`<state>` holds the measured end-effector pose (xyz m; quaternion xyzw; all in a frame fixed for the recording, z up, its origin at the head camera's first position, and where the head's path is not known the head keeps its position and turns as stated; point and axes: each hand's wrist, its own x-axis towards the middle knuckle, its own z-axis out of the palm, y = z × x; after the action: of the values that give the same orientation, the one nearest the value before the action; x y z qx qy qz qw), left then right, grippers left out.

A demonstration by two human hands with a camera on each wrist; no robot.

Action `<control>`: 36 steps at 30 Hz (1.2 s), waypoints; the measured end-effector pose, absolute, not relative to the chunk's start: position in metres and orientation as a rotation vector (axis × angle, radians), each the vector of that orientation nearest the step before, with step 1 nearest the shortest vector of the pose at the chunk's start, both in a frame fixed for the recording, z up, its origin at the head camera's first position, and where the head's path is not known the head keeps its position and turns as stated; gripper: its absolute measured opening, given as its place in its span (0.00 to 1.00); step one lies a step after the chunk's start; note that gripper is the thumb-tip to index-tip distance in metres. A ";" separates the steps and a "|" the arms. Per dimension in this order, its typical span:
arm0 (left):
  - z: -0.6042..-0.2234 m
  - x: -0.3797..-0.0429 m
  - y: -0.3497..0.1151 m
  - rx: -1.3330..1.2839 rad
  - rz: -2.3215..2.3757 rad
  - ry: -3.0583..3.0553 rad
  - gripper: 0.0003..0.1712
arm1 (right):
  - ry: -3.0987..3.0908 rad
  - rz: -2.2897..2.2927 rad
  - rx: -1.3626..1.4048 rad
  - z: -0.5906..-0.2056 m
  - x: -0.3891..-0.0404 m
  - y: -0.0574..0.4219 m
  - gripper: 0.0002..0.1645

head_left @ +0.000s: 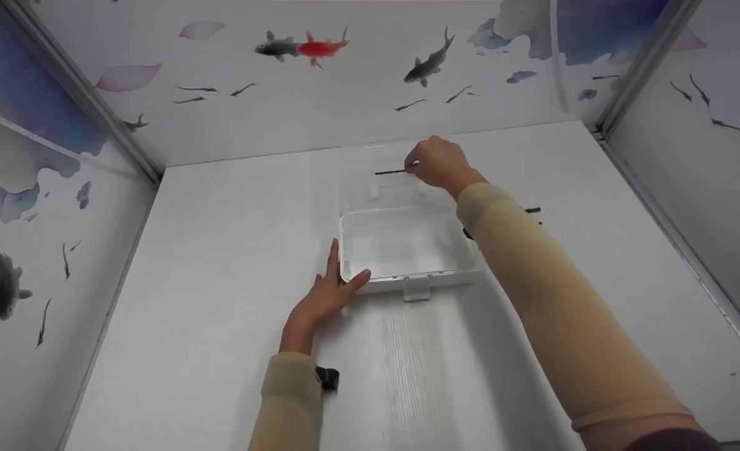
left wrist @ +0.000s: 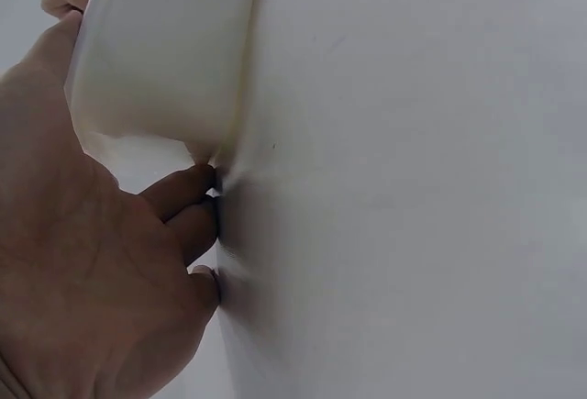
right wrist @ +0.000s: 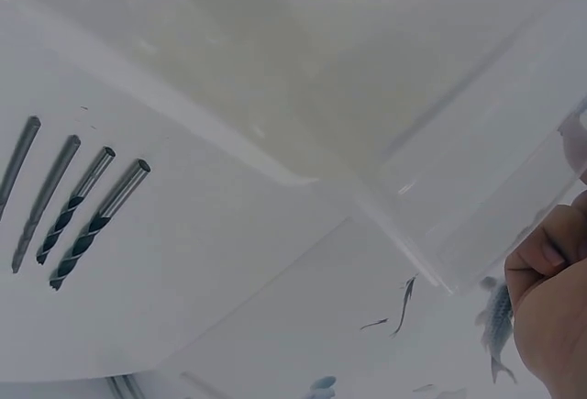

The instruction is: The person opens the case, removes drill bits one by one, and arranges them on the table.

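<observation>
A clear plastic case stands open, its see-through lid folded back toward the far wall. My left hand grips the near left corner: the thumb lies at the front rim and the index finger stretches along the side. In the left wrist view, other fingertips of that hand meet the tabletop beside the case. Over the lid, my right hand pinches a thin dark drill bit pointing left. Only part of this hand shows in the right wrist view, where the bit is hidden.
Several larger drill bits lie side by side on the white table right of the case; my right sleeve covers most of them in the head view. White panels printed with fish enclose the back and both sides.
</observation>
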<state>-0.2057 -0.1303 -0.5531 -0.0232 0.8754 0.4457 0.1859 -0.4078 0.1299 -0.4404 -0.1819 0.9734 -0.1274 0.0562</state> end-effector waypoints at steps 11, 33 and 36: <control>-0.554 -0.208 -0.129 -0.043 1.268 2.476 0.67 | 2.934 -0.282 -0.680 -0.423 -0.406 0.139 0.16; -0.558 -0.208 -0.130 -0.035 1.276 2.483 0.68 | 2.889 -0.285 -0.768 -0.356 -0.375 0.167 0.16; -0.558 -0.208 -0.130 -0.033 1.285 2.486 0.68 | 2.901 -0.277 -0.812 -0.349 -0.368 0.165 0.15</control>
<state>-0.2080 -0.1302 -0.5576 -0.0115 0.8753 0.4525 0.1704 -0.3680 0.1653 -0.3490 -0.2680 0.9573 -0.0916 0.0582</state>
